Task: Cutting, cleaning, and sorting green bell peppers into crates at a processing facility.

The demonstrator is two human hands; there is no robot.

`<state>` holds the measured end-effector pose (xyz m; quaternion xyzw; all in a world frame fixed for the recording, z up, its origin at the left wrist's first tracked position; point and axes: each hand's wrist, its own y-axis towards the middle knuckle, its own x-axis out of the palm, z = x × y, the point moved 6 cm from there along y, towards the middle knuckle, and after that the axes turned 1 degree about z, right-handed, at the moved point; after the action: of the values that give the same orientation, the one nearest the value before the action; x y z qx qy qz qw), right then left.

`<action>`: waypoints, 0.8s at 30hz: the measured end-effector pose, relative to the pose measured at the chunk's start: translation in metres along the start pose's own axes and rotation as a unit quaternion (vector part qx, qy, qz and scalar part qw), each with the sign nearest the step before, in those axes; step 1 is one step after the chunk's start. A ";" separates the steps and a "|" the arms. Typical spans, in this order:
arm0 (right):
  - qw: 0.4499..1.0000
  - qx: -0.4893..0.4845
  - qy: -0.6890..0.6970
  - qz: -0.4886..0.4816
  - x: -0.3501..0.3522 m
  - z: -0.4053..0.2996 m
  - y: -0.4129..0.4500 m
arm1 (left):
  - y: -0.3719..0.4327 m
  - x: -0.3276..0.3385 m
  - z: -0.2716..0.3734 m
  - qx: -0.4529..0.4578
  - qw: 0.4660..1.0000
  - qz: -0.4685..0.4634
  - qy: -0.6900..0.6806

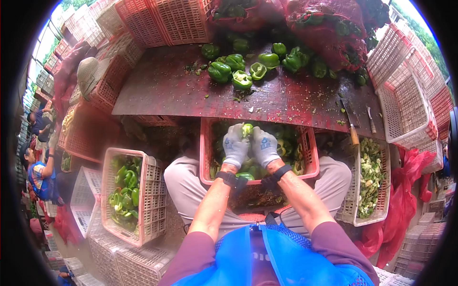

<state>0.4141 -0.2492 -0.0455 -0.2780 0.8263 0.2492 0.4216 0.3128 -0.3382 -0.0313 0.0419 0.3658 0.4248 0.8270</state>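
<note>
A piece of green bell pepper [247, 130] is pinched between my gloved left hand [234, 146] and my gloved right hand [266, 146]. Both are above a red plastic crate [204, 157] held between my knees. Green peppers, some cut open, lie in that crate, partly hidden by my hands and forearms. Beyond the crate, on the dark tabletop [171, 89], rest whole green peppers [219, 72] and cut halves [242, 79] with pale insides showing. A knife with a wooden handle [354, 136] and a smaller curved knife [372, 123] lie at the table's right.
Red mesh sacks of peppers [325, 28] stand at the back. At left, a crate holds green peppers [125, 193]; at right, another holds pepper cores and trimmings [370, 178]. Stacked crates [408, 96] flank the table. Another person [41, 175] is at far left.
</note>
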 end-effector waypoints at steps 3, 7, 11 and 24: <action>0.994 -0.104 -0.009 0.003 -0.008 0.001 -0.002 | 0.004 -0.004 -0.022 -0.050 0.997 -0.054 -0.030; 0.966 -0.111 0.232 -0.006 -0.020 0.003 0.005 | 0.001 0.002 -0.022 -0.022 0.990 -0.119 -0.071; 0.982 -0.100 0.156 -0.034 -0.024 -0.017 -0.003 | -0.017 0.008 -0.026 -0.026 0.990 -0.125 -0.059; 0.984 0.172 0.034 -0.014 -0.020 0.097 -0.043 | 0.000 0.038 0.130 -0.047 0.901 -0.221 -0.370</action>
<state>0.5061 -0.2125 -0.0869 -0.2214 0.8667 0.0880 0.4382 0.4102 -0.2786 0.0424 0.0757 0.0128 0.2014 0.9765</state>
